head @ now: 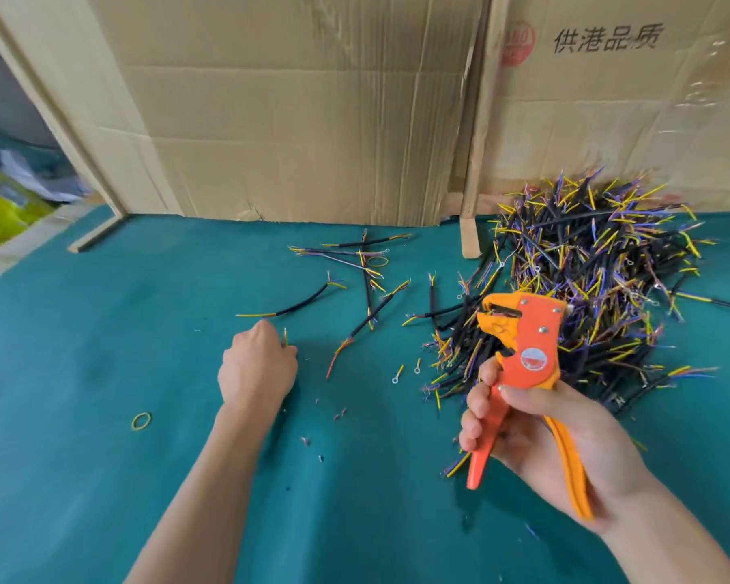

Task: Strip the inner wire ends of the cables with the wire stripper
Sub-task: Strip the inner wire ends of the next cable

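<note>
The right hand (536, 432) has its fingers (479, 419) curled round the handles of the orange wire stripper (523, 351), held up with nothing visible in its jaws. The left hand (257, 368) rests knuckles-up on the counter (102, 373), its fingers bent under and seemingly pinching a short yellow wire (285, 337); the grip itself is hidden.

Measured from the stripper, a big heap of cables (586, 280) lies just behind and right of it, so most of the work probably remains. A few loose cables (367, 280) lie up and left of it, and insulation scraps (340, 415) to its lower left suggest some stripping is done.

Cardboard walls (312, 120) stand behind the heap; the counter left of the stripper offers open room.
</note>
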### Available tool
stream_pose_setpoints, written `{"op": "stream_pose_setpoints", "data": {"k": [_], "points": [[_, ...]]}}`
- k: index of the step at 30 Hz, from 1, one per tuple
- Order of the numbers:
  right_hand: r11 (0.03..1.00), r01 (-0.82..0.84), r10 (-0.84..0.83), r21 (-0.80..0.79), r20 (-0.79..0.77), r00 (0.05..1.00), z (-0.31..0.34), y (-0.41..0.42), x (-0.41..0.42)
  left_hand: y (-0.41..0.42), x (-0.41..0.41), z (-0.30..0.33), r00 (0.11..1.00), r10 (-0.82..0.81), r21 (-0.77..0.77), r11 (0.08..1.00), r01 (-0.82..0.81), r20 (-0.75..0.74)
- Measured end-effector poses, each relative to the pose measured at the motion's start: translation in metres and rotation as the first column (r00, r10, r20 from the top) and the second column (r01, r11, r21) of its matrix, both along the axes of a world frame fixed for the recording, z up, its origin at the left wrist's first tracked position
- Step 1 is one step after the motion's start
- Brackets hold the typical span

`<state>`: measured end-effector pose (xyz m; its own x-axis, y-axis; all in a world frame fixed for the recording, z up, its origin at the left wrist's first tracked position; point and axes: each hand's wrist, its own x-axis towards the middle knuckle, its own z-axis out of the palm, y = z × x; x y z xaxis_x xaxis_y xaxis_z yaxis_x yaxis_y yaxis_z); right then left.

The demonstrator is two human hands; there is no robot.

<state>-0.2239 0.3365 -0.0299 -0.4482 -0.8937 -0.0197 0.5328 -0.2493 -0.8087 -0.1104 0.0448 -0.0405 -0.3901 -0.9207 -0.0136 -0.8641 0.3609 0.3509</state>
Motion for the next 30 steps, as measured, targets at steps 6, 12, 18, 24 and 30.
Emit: {"op": "stream_pose_setpoints", "data": {"k": [6, 12, 18, 24, 30], "points": [[0.997, -0.036, 0.026, 0.075, 0.126, 0.992, -0.005, -0.009, 0.009, 0.004, -0.007, 0.009, 0.96, -0.053, -0.003, 0.999, 0.054, -0.275], [0.991, 0.044, -0.051, 0.128, 0.047, 0.998, -0.001, -0.006, 0.005, 0.06, -0.037, 0.041, 0.426, 0.062, 0.283, 0.83, 0.48, -0.903], [0.988, 0.053, -0.048, 0.143, -0.035, 0.998, 0.004, -0.002, 0.001, 0.128, -0.07, 0.016, 0.29, 0.355, 0.458, 0.714, 0.529, -0.889], [0.989, 0.008, -0.004, 0.145, -0.028, 1.0, 0.001, -0.005, 0.003, 0.143, -0.076, 0.007, 0.225, 0.406, 0.46, 0.705, 0.54, -0.886], [0.989, 0.015, -0.013, 0.145, -0.011, 1.0, -0.002, -0.007, 0.003, 0.133, -0.071, 0.002, 0.213, 0.336, 0.396, 0.718, 0.572, -0.918]]}}
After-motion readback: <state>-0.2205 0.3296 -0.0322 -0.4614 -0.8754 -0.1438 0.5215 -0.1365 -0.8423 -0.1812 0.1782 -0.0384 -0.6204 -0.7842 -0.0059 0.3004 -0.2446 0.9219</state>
